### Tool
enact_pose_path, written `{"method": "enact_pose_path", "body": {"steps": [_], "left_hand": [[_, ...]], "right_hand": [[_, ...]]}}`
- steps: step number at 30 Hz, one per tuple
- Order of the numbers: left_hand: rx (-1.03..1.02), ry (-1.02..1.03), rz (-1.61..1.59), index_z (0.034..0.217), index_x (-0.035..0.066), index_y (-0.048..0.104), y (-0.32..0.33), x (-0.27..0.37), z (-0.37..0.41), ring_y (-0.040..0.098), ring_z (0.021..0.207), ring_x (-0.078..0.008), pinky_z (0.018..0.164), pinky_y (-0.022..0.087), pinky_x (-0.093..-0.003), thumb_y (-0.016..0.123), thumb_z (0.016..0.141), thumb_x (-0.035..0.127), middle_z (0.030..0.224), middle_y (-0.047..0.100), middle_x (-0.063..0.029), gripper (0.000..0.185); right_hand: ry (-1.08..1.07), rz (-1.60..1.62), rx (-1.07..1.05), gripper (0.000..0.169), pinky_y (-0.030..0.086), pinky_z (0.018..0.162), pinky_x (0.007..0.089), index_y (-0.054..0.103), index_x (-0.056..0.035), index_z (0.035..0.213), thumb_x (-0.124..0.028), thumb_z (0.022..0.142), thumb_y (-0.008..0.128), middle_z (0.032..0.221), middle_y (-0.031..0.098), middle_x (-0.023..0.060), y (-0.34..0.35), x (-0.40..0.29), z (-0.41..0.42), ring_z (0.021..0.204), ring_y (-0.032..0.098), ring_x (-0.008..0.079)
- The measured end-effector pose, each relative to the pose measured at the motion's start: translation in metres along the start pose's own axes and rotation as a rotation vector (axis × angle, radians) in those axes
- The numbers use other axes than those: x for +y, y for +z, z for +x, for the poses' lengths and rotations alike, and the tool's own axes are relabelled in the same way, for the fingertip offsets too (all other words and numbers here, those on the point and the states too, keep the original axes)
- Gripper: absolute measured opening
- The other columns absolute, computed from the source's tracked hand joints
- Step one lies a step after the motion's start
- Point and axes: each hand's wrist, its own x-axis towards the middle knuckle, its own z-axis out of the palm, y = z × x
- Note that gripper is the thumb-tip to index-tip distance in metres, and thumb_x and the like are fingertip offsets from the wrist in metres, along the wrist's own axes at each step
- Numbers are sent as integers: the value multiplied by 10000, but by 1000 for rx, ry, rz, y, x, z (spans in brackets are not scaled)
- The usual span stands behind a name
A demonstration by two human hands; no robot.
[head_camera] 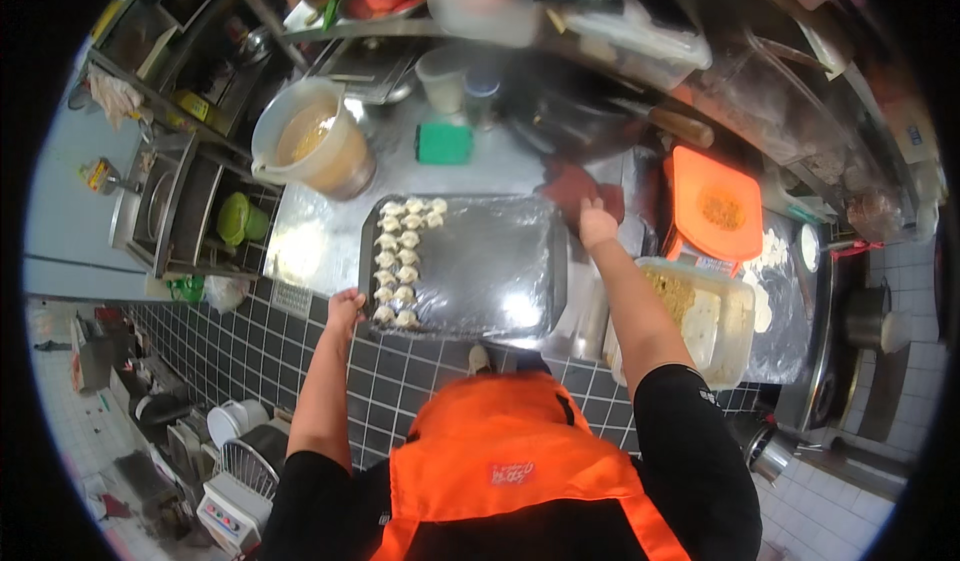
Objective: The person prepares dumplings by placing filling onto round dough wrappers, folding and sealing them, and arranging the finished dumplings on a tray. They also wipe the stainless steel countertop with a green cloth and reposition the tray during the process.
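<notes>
A black rectangular tray (487,261) lined with clear plastic film lies before me on the metal worktop. Small white dumplings (397,261) stand in two columns along its left side, with a few more at the far left. At the near left corner, my left hand (346,310) grips the tray's rim with bent fingers. My right hand (598,223) is beyond the tray's right edge, closed on a dark red cloth (574,190). The cloth is slightly blurred, and my right fingers are partly hidden by it.
A translucent bucket of brownish liquid (315,141) stands at the back left, near a green block (444,144). A dark wok (570,103) with a wooden handle is behind the cloth. On the right are an orange-topped scale (716,205), a tub of filling (739,321) and floured dough pieces (759,306).
</notes>
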Motion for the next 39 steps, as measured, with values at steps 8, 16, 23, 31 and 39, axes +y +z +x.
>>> {"method": "enact_pose_path", "body": {"steps": [8,16,23,31,39], "left_hand": [[151,-25,-12,989,55,629,-2,1,20,535,549,-84,403,391,-238,650,852,78,731,610,14,141],[699,467,322,785,-18,670,-2,-38,52,615,625,-268,647,464,-414,609,869,356,737,675,-146,388],[756,435,-85,573,-1,548,48,-26,-49,382,507,-135,491,323,-343,513,932,407,501,464,-39,544],[291,257,-222,646,89,491,90,-56,-139,333,490,-41,456,240,-223,460,979,352,517,354,57,426],[-198,622,319,770,35,571,138,-67,-149,377,543,-46,493,311,-213,440,999,203,603,441,41,314]], "right_hand": [[373,378,381,318,489,818,463,540,26,1024,-174,792,625,1019,603,260,-72,70,7,940,597,417],[-161,170,270,268,517,691,433,592,-69,1051,-168,806,635,918,646,161,-183,15,-60,839,648,316],[-398,605,890,120,502,606,352,613,-67,934,-72,819,647,856,642,96,-295,-29,-54,724,649,241],[-143,647,740,163,454,519,253,640,-45,774,-171,877,642,688,659,68,-203,11,-165,544,609,158],[478,1149,805,208,319,506,199,617,-23,968,-145,983,449,599,446,-42,-135,92,-319,546,387,38]]}}
